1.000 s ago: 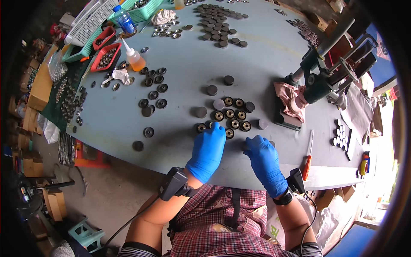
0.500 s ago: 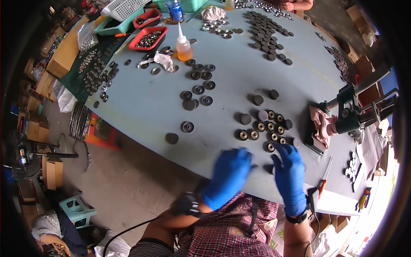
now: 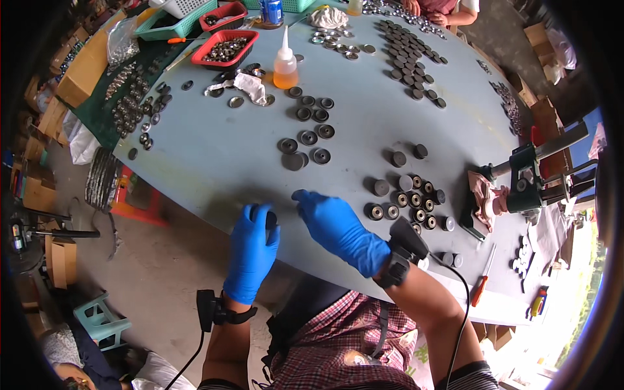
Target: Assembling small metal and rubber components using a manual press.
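Note:
My left hand (image 3: 252, 250), in a blue glove, is at the table's near edge. Its thumb and fingers are closed on a dark round cap (image 3: 271, 220). To the right my right hand (image 3: 338, 227), gloved in blue too, reaches leftward with its fingertips pinched together. Whatever is between those fingertips is too small and dark to make out. Beyond both hands lie several dark cupped discs (image 3: 307, 138) and a flat dark cap (image 3: 292, 161). Right of my right hand stands a cluster of dark round pieces with brass-coloured centres (image 3: 415, 199). Grey caps (image 3: 448, 259) lie near my right wrist.
A green hand press (image 3: 520, 179) stands at the right, near a screwdriver (image 3: 484, 276). At the back are a bottle of orange liquid (image 3: 285, 68), a red tray (image 3: 225, 49) of small metal parts and many dark discs (image 3: 409, 65). Another person's hand (image 3: 439, 19) rests at the far edge.
Both hands have swung left from beside the brass-centred cluster. My left hand has picked up a dark cap. The cupped disc and flat cap near the front edge no longer show on the table.

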